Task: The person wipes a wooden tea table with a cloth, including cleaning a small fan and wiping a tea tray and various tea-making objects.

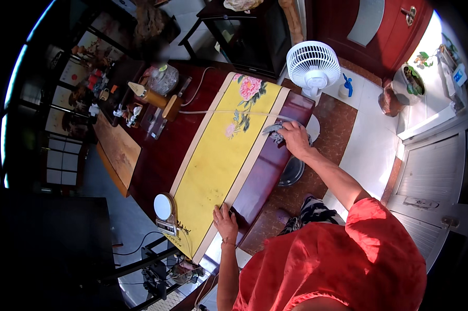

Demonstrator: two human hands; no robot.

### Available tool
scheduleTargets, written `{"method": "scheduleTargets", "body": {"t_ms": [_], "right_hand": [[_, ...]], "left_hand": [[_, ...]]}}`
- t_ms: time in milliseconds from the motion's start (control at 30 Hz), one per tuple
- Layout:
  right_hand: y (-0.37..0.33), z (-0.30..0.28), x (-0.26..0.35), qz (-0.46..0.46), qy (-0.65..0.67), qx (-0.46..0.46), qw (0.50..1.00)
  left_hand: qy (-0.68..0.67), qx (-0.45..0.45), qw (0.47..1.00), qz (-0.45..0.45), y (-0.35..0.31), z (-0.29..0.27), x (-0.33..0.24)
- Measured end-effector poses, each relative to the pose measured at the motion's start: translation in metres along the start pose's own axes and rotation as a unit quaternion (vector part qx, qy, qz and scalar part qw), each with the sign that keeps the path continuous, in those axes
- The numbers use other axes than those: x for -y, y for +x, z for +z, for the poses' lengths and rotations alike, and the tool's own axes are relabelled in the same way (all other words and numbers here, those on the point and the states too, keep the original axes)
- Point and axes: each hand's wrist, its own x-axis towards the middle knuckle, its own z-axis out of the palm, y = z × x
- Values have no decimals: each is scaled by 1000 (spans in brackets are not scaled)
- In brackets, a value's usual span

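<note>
Finds right hand (295, 140) closed on crumpled grey patterned cloth (274, 130), at right-hand border of long yellow floral runner (208, 155); left hand (226, 225) laid flat nearer its close end. Notes runner stretching forward lengthwise along glossy dark-red desk (257, 181).

Your table (259, 181): dark red, wood-like, smooth, glossy, catching light. Yellow sheet (205, 166) before you: smooth, quite matt; paper or fabric, hard to tell. Its pale border (248, 158): matt also. Rag (275, 133) in your right hand (294, 139): soft cloth, wrinkled, without shine. Your red shirt (317, 259): matt cloth, softly folded. Fan (313, 63): smooth white plastic. Bag (163, 79): thin clear plastic, crinkled, shiny. Board (117, 150): wood, grain visible. Red door (338, 26): glossy. Door handle (411, 15): shiny metal.
</note>
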Motion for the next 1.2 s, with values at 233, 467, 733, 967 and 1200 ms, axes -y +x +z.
{"method": "scheduleTargets", "body": {"t_ms": [233,467,733,967,1200], "right_hand": [[34,-2,-99,39,8,-91,995],[104,23,-119,-48,-18,9,999],[55,12,-146,-165,47,-1,985],[35,21,-128,-161,86,36,983],[10,23,-105,123,143,-139,972]], "left_hand": [[-48,-25,999,-3,-30,6,-15],[-127,-9,987,-94,-93,10,-36],[-196,8,933,-301,-246,43,-54],[-285,7,873,-396,-326,87,-58],[-361,65,813,-452,-448,147,-44]]}}
